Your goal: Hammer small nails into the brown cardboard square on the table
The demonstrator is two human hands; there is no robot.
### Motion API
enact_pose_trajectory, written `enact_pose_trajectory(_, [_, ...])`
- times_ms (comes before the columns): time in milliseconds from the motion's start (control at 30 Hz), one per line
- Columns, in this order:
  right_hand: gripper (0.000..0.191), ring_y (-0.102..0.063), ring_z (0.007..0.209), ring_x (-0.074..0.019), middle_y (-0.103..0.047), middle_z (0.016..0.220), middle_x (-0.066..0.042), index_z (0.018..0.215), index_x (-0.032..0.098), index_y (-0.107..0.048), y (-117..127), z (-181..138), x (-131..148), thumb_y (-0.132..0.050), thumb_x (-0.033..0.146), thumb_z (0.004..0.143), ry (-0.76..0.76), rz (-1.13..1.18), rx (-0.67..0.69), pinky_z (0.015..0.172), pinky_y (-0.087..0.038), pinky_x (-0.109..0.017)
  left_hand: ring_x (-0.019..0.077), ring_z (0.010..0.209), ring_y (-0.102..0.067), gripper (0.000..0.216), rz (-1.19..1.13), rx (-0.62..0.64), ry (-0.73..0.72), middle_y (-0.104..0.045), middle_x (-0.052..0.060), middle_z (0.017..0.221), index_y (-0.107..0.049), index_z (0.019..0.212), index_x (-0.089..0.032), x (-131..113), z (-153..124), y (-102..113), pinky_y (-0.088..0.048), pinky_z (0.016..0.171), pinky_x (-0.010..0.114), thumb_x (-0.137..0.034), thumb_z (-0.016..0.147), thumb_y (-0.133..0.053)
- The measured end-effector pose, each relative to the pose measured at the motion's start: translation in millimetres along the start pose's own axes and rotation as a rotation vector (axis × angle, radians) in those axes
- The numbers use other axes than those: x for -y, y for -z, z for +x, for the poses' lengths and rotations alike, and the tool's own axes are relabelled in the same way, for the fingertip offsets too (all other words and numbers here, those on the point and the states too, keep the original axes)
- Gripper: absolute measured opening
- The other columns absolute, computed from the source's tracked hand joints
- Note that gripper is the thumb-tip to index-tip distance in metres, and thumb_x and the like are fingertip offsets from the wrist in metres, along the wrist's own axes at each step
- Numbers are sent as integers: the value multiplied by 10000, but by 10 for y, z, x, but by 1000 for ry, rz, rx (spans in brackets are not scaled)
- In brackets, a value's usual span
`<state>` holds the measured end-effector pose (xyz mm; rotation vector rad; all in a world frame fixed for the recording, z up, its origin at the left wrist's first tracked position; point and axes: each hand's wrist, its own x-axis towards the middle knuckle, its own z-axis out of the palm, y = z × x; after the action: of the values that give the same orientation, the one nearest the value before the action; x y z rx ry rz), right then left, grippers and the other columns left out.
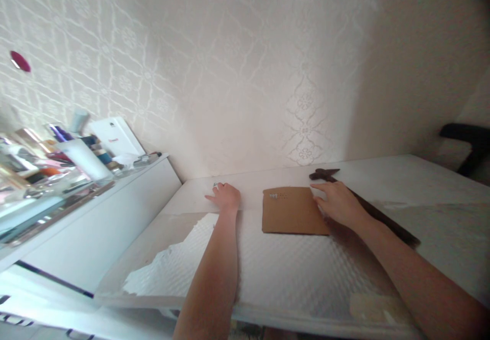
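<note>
Both arms reach forward over a white table (429, 181) that stands against a pale patterned wall (245, 74). The right hand (337, 205) lies palm down with its fingers spread and loosely extended, the fingertips resting on the right edge of a brown cardboard sheet (291, 211); it grips nothing. The cardboard sheet lies flat near the back of the table, between the two hands, and bears a few small pale specks (274, 195) near its upper left corner, too small to make out. The left hand (226, 197) sits well to the left of the cardboard, close to the wall, knuckles up and fingers curled down toward the tabletop; a tiny glinting thing (215, 184) shows just at its fingertips, and I cannot tell whether the fingers pinch it or only touch the table. A dark long-handled tool (323, 175) lies behind the right hand, its handle running back under the right forearm. A white textured covering (268, 268) with a torn left edge spreads over the near part of the table. To the left a white cabinet (115, 212) carries a crowd of bottles (82, 156), a red disc (20, 61) sits on the wall, and a dark chair (472, 141) shows at the far right
</note>
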<state>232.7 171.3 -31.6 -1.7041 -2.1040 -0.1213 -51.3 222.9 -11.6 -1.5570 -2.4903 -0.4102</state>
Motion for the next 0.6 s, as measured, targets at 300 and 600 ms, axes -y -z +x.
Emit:
enact_pose_trajectory(300, [327,-554,994,-246,-645,1051,-91,1111,173,-611,19,-3,67,-490,258,819,101,51,-36,870,-416,-372,257,1111,-463,335,1,-23,29,-615,87,1081,-643,944,-226,24,64,14,-310,955,495,-118,803,-358])
enact_pose_trajectory(600, [309,-562,968,-232,-649,1040,-65,1092,190,-621,29,12,86,-476,235,823,165,40,27,887,-397,-354,275,1131,-453,318,-50,49,-39,-597,117,1100,-623,987,-203,-37,9,86,-388,894,434,-114,818,-368])
